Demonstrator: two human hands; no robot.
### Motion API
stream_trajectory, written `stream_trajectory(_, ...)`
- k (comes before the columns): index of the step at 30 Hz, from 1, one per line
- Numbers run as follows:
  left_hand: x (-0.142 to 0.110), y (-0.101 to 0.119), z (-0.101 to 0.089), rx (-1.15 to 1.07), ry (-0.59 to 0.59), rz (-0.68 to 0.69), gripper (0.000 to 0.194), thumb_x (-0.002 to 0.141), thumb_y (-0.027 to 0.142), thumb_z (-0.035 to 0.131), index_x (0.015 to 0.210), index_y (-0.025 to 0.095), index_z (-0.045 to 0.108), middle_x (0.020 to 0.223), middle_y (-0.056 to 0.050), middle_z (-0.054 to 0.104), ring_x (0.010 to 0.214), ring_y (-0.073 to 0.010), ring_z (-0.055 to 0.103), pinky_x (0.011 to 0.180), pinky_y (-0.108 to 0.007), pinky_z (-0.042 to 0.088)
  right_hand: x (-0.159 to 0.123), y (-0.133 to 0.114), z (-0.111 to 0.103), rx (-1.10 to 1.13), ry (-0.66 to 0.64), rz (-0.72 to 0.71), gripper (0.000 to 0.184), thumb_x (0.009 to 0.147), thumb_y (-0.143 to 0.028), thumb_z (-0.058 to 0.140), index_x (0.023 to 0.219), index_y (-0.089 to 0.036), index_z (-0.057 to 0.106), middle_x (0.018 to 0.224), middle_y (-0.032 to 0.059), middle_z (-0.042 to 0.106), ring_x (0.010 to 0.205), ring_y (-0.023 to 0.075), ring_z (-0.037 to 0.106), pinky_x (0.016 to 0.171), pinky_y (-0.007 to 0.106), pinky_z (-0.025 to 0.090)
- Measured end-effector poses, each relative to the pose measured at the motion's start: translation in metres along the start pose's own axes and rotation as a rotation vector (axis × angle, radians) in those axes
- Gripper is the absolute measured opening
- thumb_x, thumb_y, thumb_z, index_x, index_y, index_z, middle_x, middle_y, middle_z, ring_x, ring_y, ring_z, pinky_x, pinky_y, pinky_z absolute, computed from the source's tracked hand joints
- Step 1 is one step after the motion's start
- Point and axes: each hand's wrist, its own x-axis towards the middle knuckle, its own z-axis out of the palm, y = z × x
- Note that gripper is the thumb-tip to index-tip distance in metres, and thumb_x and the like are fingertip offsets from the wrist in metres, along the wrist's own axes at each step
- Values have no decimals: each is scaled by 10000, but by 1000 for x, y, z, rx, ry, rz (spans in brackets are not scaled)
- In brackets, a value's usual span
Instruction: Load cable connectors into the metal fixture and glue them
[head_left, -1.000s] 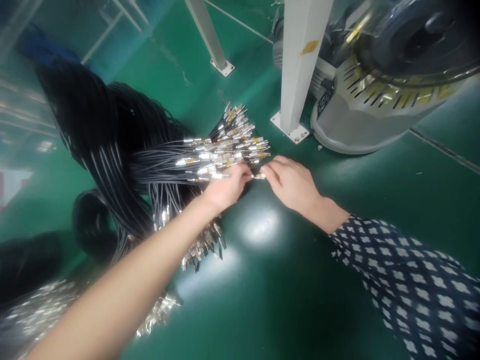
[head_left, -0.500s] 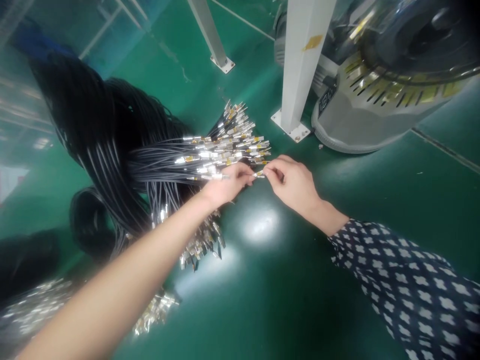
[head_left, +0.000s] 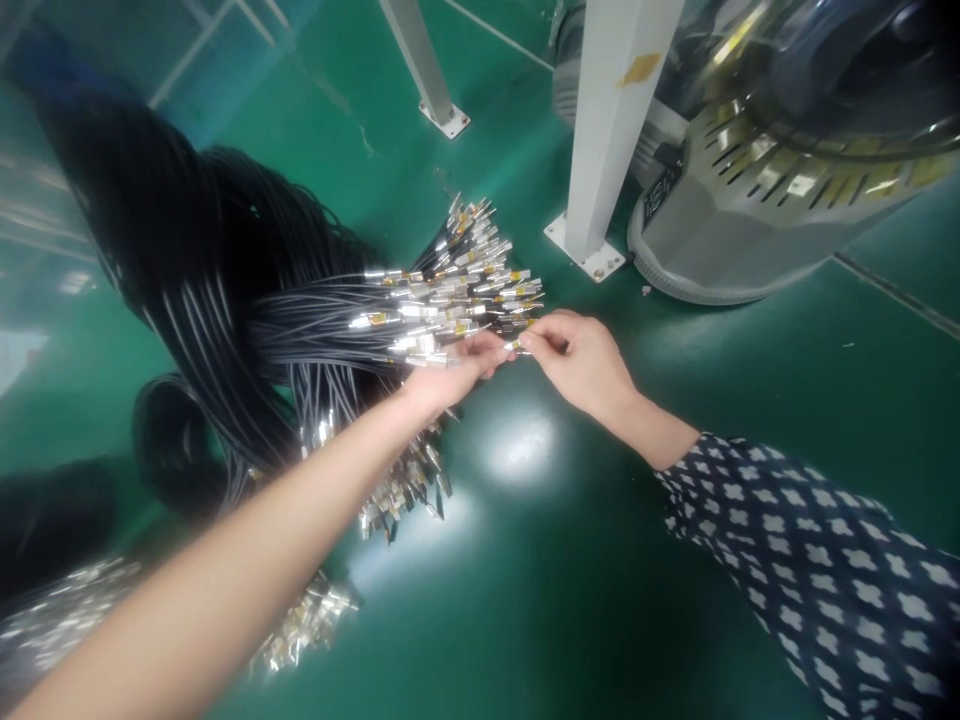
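Over the last second, the left hand has rolled palm-up and the right hand's pinch has crept closer, leaving little of the silvery cable connector showing. Both grip it by fingertips, at three o'clock from the black cable bundle; a grey post stands at one o'clock. Handling of this single connector seems unfinished.

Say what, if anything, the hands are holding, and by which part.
A small, shiny connector: the left hand appears to pinch one end, the right hand the other. The exact contact points are hidden.
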Motion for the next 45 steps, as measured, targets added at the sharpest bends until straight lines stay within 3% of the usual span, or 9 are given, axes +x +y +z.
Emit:
stream_trajectory(11, -11, -2, 9, -80, 156, -10, 195, 748, 372, 696, 813, 189, 714, 852, -12, 708, 801, -166, 603, 725, -282, 457, 1, 4, 2, -21, -48, -41, 194, 882, -196, 649, 692, -191, 685, 743, -11, 629, 641, 132, 547, 633, 277, 393)
stream_trajectory(17, -8, -6, 8, -1, 126, -18, 157, 792, 346, 657, 806, 199, 707, 882, -13, 723, 811, -172, 625, 738, -290, 477, 0, 6, 7, -116, -39, -67, 205, 885, -182, 663, 680, -192, 674, 760, -15, 646, 649, 132, 551, 623, 281, 358)
stream_trajectory(21, -7, -3, 10, 123, 100, -10, 125, 827, 286, 627, 749, 203, 679, 770, 6, 690, 747, -171, 613, 753, -303, 475, -2, 6, 7, -187, -54, -141, 205, 890, -165, 661, 687, -186, 673, 799, -1, 679, 709, 152, 597, 681, 292, 373)
stream_trajectory(25, -12, 5, 15, 235, 117, 37, 103, 859, 236, 607, 783, 212, 673, 736, 20, 662, 753, -177, 616, 824, -321, 481, -7, 12, -12, -218, -82, -239, 193, 931, -192, 619, 758, -183, 702, 849, 26, 697, 745, 169, 632, 713, 295, 426)
stream_trajectory(29, -17, 5, 22, 273, 194, 103, 118, 872, 183, 585, 947, 220, 668, 908, 2, 665, 856, -180, 615, 891, -332, 471, -15, 30, -41, -230, 61, -236, 204, 959, -205, 549, 851, -175, 720, 879, 67, 685, 777, 200, 632, 719, 317, 466)
stream_trajectory(32, -18, 3, 25, 251, 217, 136, 98, 863, 165, 585, 923, 208, 649, 914, -3, 650, 883, -174, 618, 866, -304, 474, -20, 41, -50, -196, 101, -252, 176, 937, -186, 559, 873, -182, 723, 858, 56, 673, 717, 187, 612, 666, 307, 468)
stream_trajectory(40, -17, 7, 26, 191, 214, 121, 195, 914, 319, 529, 840, 202, 667, 805, 9, 666, 787, -163, 625, 774, -278, 470, -17, 13, -17, -214, 24, -213, 139, 955, -240, 620, 864, -184, 709, 840, 11, 658, 702, 157, 601, 702, 304, 393)
stream_trajectory(45, -14, 4, 26, 189, 258, 20, 201, 845, 399, 626, 801, 209, 671, 820, 10, 707, 776, -171, 651, 772, -294, 484, -11, 9, 1, -249, 3, -208, 178, 946, -186, 602, 771, -186, 629, 819, -7, 648, 733, 161, 600, 720, 302, 348)
